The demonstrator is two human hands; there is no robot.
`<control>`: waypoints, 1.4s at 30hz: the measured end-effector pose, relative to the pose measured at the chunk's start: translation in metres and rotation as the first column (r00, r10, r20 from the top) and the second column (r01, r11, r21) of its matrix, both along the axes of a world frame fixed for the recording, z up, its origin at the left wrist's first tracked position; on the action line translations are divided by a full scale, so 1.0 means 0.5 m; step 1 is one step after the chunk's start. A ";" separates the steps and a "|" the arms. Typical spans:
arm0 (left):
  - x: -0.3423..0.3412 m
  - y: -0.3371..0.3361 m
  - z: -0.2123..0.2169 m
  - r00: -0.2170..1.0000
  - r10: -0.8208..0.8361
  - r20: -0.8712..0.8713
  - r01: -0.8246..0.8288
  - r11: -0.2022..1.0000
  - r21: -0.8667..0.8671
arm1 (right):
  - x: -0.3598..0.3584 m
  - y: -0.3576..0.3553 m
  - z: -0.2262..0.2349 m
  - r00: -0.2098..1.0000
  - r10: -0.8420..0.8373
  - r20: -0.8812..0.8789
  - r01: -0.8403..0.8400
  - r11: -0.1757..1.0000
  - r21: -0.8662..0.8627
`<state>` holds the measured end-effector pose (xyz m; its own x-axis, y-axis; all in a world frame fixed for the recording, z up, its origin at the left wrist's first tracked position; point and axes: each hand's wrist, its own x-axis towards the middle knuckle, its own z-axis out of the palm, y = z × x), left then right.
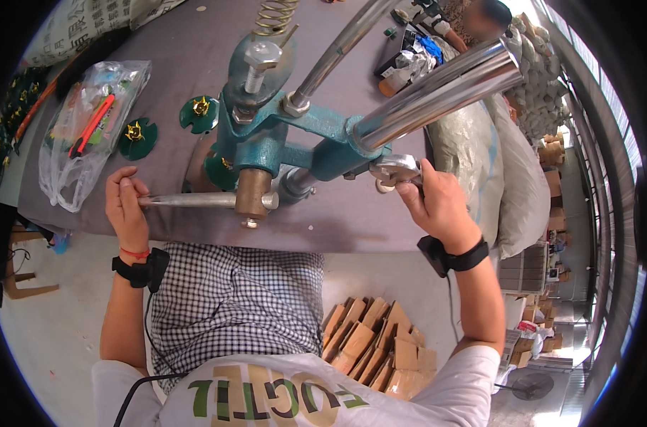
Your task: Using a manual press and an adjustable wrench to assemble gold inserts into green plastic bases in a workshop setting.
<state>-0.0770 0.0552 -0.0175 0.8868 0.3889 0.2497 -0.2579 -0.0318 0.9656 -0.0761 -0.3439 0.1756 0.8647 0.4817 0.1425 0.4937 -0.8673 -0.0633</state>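
A teal hand press (pixel 259 132) stands on the cloth-covered table, with a spring, a large bolt and steel posts. My left hand (pixel 129 208) is closed on the end of the press's metal lever (pixel 195 201), which runs sideways through a brown shaft. In my right hand (pixel 443 206) is a silver wrench (pixel 397 168), its head close to the bolt at the side of the press's clamp. Whether the wrench touches that bolt I cannot tell. Left of the press lie two green discs (pixel 137 138) with yellow centre parts. Another green disc (pixel 218 171) is partly hidden beneath the press.
A clear plastic bag (pixel 60 160) with a red utility knife (pixel 94 124) on it lies at the left. Bulging sacks (pixel 473 164) lean at the table's right. Another person (pixel 473 21) is at the far right. Folded cardboard (pixel 369 341) stands on the floor.
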 end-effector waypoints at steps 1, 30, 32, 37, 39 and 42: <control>-0.001 -0.004 0.002 0.999 -0.011 -0.030 0.011 1.000 -0.014 | 0.000 -0.007 -0.010 0.997 0.039 0.064 -0.042 0.997 0.059; 0.000 -0.002 -0.003 1.000 0.014 -0.003 -0.014 0.999 0.031 | -0.062 0.067 -0.247 0.969 -0.239 -0.068 0.196 0.566 0.800; -0.001 -0.003 -0.004 1.000 0.014 0.002 -0.014 1.000 0.025 | -0.063 0.068 -0.251 0.973 -0.216 -0.076 0.193 0.593 0.781; -0.003 0.002 -0.005 1.000 0.009 0.015 -0.009 1.000 0.010 | -0.064 0.079 -0.243 0.976 -0.194 -0.098 0.180 0.469 0.865; -0.001 -0.003 -0.002 1.000 0.011 0.009 -0.011 1.000 0.010 | -0.066 0.078 -0.233 0.973 -0.184 -0.140 0.214 0.490 0.845; 0.001 -0.003 -0.006 1.000 0.018 0.009 -0.018 1.000 0.008 | -0.069 0.077 -0.224 0.966 -0.173 -0.192 0.254 0.492 0.833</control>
